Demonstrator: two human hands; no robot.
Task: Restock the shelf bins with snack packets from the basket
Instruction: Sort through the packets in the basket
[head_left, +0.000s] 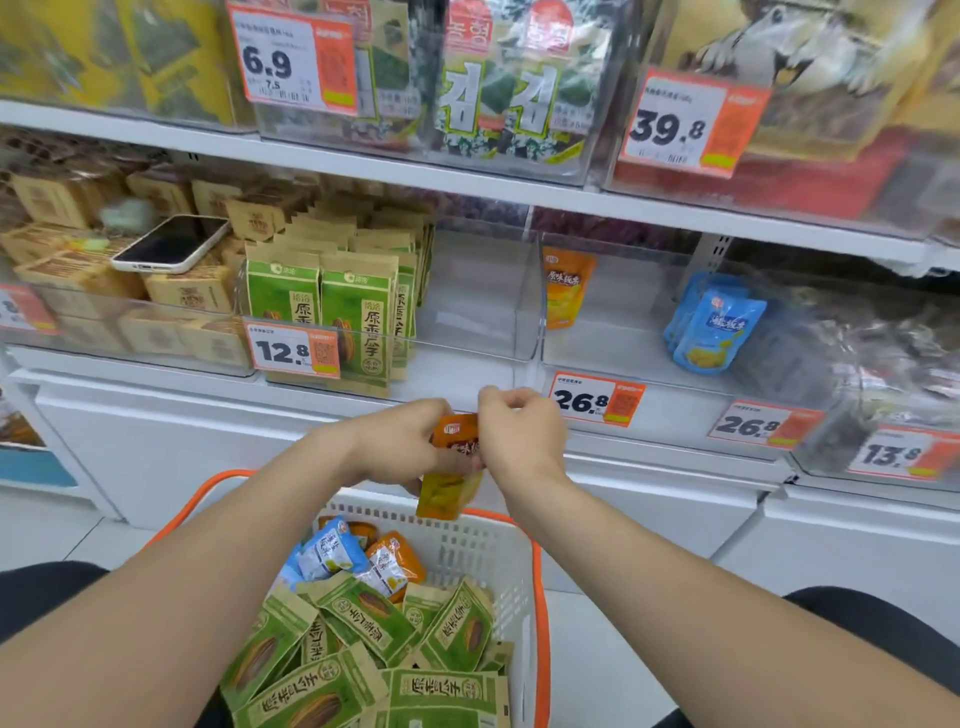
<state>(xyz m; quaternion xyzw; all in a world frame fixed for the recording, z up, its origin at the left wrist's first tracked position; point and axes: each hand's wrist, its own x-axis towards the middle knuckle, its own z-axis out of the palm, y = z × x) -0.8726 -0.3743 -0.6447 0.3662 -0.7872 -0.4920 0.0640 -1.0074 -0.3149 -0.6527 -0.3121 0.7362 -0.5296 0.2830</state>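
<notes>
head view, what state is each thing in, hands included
left hand, grips the orange packet
right hand, pinches that packet's upper edge
orange packet, held upright above the basket
basket, holds many green packets, with a few blue and orange ones
phone, lies screen up on brown boxes, screen dark
green-packet bin, left part packed, right part bare
shelf orange packet, alone, upright
blue packets, few, leaning upright

Basket (470, 551) below bins (483, 306), packets (363, 649) inside.
</notes>
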